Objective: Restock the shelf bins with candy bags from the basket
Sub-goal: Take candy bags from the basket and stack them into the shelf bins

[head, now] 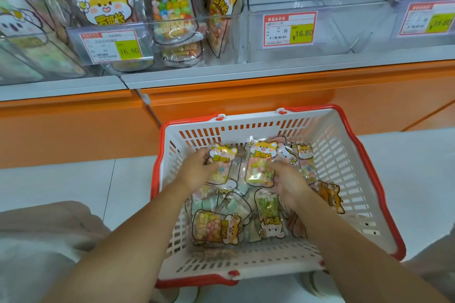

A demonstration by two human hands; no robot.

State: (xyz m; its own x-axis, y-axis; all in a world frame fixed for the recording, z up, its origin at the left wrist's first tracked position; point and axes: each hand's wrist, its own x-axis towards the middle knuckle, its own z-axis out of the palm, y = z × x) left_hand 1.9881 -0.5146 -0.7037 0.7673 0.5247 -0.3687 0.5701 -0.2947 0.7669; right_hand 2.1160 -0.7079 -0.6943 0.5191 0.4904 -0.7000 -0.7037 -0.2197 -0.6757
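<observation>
Head view: a white basket (344,155) with a red rim sits on the pale floor (73,179) in front of an orange shelf base (246,91). Both bare forearms reach down into it.

The left hand (197,174) grips the left bag (222,156) by its lower part, with the thumb across the front. This bag stands upright, its cartoon-cat top toward the basket's far wall.

The right hand (288,182) holds the right bag (259,162) at its lower right edge, fingers curled round it. It is also upright and stands just beside the left bag.

Both bags are inside the basket, raised over a pile (216,229) of other candy bags lying flat on its bottom. More of these lie against the right wall.

Above the base, clear bins line the shelf. The left bin (230,56) holds shelf bags (172,7) of the same cat design, standing upright. It carries a tag (110,47) reading 16.80. The middle bin (344,32), next to it on the right, has its own tag reading 16.80. A further bin at the far right is too blurred to make out what is in it.
</observation>
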